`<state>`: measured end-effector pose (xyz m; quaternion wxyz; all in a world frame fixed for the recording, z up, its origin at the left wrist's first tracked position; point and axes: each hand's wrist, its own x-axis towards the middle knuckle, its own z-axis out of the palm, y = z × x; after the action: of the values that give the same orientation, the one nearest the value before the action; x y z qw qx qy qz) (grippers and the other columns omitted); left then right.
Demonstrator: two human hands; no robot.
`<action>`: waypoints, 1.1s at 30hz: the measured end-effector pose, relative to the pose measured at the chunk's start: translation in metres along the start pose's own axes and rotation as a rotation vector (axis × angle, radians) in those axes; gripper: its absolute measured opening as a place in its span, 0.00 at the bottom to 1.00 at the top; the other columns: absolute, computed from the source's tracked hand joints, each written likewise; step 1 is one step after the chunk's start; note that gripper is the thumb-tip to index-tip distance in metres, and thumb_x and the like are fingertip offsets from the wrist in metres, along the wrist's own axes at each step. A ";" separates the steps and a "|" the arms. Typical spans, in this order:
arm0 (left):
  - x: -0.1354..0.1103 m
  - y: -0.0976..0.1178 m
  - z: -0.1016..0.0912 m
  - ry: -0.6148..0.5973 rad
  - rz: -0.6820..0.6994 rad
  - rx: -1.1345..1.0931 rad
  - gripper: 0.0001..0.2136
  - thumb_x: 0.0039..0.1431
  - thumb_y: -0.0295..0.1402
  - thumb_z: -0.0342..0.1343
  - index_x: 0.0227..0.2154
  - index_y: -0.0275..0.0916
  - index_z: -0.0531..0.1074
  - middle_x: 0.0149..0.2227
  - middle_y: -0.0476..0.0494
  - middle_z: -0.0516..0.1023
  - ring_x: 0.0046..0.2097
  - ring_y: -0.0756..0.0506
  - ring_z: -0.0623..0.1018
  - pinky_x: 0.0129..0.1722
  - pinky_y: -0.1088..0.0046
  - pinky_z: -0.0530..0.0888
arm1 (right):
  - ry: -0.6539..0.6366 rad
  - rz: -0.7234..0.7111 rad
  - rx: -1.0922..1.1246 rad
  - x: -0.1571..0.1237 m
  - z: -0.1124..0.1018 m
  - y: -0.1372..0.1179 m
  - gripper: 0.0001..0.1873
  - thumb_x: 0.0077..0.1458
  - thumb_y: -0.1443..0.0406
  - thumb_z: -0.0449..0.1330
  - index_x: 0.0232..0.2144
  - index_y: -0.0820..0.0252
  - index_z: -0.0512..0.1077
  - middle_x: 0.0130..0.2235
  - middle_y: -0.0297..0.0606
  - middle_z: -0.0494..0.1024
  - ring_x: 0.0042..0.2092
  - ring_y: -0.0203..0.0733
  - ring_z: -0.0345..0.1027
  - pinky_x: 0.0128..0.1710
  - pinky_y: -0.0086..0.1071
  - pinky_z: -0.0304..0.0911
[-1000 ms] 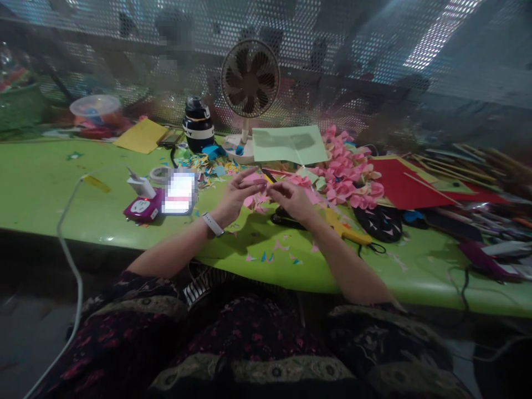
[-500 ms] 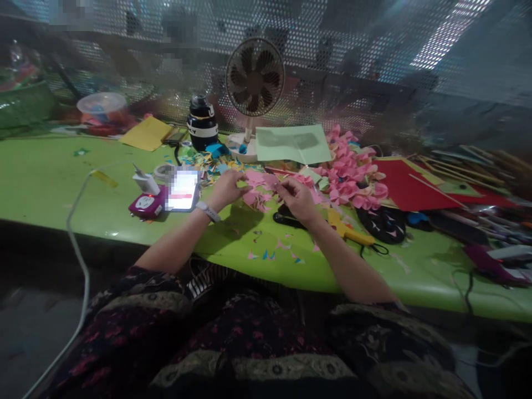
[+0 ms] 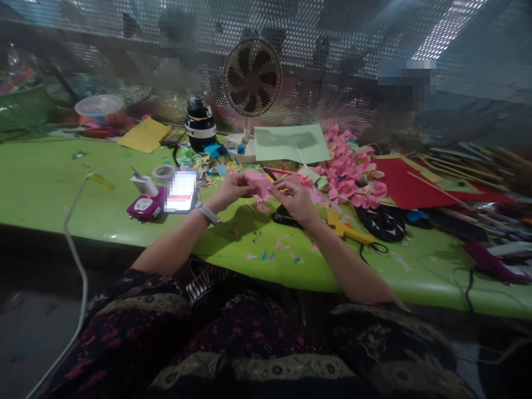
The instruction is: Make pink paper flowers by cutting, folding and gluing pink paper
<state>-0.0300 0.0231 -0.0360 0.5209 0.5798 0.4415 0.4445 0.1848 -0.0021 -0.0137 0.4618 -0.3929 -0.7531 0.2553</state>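
Note:
My left hand (image 3: 235, 191), with a pale band on its wrist, pinches a pink paper piece (image 3: 258, 182) over the table's middle. Close on its right, my right hand (image 3: 293, 197) has its fingers closed on a slim yellow-and-black stick (image 3: 270, 175), perhaps a pencil or pen; its lower end is hidden by the fingers. The right fingertips are at the paper's edge. Pink paper scraps (image 3: 261, 206) lie below the hands. A black object (image 3: 285, 219) rests partly under my right hand, and a yellow glue gun (image 3: 351, 231) lies beside the right forearm.
A heap of pink paper flowers (image 3: 353, 172) lies back right, near red paper (image 3: 409, 183). A pale green sheet (image 3: 293, 143), a fan (image 3: 252, 77) and a dark bottle (image 3: 200, 124) stand behind. A lit phone (image 3: 181, 191) and a purple socket block (image 3: 143, 208) are left.
The pink piece that was in my right fingers is now in my left hand. My right hand now holds the slim yellow-and-black stick. Left fingers have closed.

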 end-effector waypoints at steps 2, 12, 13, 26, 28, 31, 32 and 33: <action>-0.007 0.006 0.008 -0.062 0.008 -0.177 0.10 0.53 0.28 0.66 0.34 0.35 0.70 0.31 0.47 0.80 0.35 0.50 0.81 0.43 0.69 0.76 | 0.004 0.018 0.013 0.000 0.001 0.000 0.20 0.52 0.46 0.65 0.27 0.57 0.74 0.45 0.45 0.76 0.45 0.46 0.69 0.38 0.38 0.69; -0.024 0.024 0.016 -0.191 0.015 -0.343 0.15 0.50 0.29 0.67 0.42 0.36 0.75 0.40 0.44 0.83 0.39 0.48 0.83 0.46 0.67 0.79 | -0.055 0.154 0.041 -0.001 -0.002 -0.007 0.13 0.49 0.55 0.65 0.25 0.58 0.71 0.27 0.35 0.75 0.28 0.37 0.65 0.31 0.34 0.64; -0.024 0.024 0.016 -0.191 -0.003 -0.360 0.15 0.50 0.28 0.66 0.42 0.36 0.75 0.39 0.44 0.83 0.39 0.48 0.83 0.46 0.67 0.79 | -0.052 0.157 0.043 -0.001 -0.002 -0.008 0.13 0.49 0.56 0.65 0.24 0.58 0.71 0.27 0.34 0.74 0.28 0.37 0.65 0.31 0.33 0.63; -0.022 0.017 0.019 -0.157 -0.093 -0.401 0.09 0.53 0.32 0.68 0.32 0.33 0.75 0.33 0.44 0.82 0.36 0.49 0.82 0.49 0.64 0.78 | -0.073 0.173 0.036 -0.002 -0.004 -0.013 0.14 0.50 0.55 0.65 0.24 0.59 0.70 0.27 0.34 0.73 0.28 0.35 0.62 0.30 0.32 0.60; -0.022 0.017 0.019 -0.151 -0.101 -0.397 0.09 0.54 0.32 0.68 0.31 0.33 0.75 0.33 0.44 0.82 0.36 0.49 0.82 0.49 0.64 0.78 | -0.062 0.166 0.043 -0.002 -0.004 -0.013 0.15 0.50 0.55 0.65 0.24 0.59 0.71 0.26 0.34 0.73 0.28 0.36 0.62 0.30 0.33 0.61; -0.022 0.018 0.021 -0.139 -0.102 -0.404 0.08 0.56 0.32 0.67 0.31 0.34 0.75 0.32 0.46 0.82 0.36 0.50 0.82 0.50 0.65 0.78 | -0.057 0.162 0.050 -0.002 -0.004 -0.014 0.15 0.51 0.54 0.66 0.25 0.59 0.71 0.27 0.35 0.74 0.28 0.36 0.62 0.30 0.33 0.62; -0.022 0.019 0.021 -0.134 -0.102 -0.410 0.07 0.56 0.31 0.66 0.31 0.34 0.75 0.32 0.46 0.82 0.36 0.50 0.82 0.49 0.65 0.78 | -0.057 0.163 0.052 -0.002 -0.004 -0.013 0.15 0.51 0.54 0.66 0.25 0.59 0.71 0.27 0.35 0.74 0.28 0.36 0.62 0.30 0.33 0.62; -0.023 0.019 0.021 -0.131 -0.103 -0.416 0.07 0.56 0.31 0.66 0.31 0.34 0.75 0.32 0.46 0.82 0.35 0.50 0.82 0.49 0.66 0.78 | -0.058 0.166 0.056 -0.002 -0.004 -0.013 0.15 0.51 0.54 0.66 0.25 0.59 0.72 0.27 0.34 0.73 0.28 0.36 0.62 0.30 0.33 0.62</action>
<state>-0.0130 -0.0048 -0.0201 0.6788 0.4642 0.3345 0.4603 0.1845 -0.0111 -0.0037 0.4278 -0.4332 -0.7237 0.3249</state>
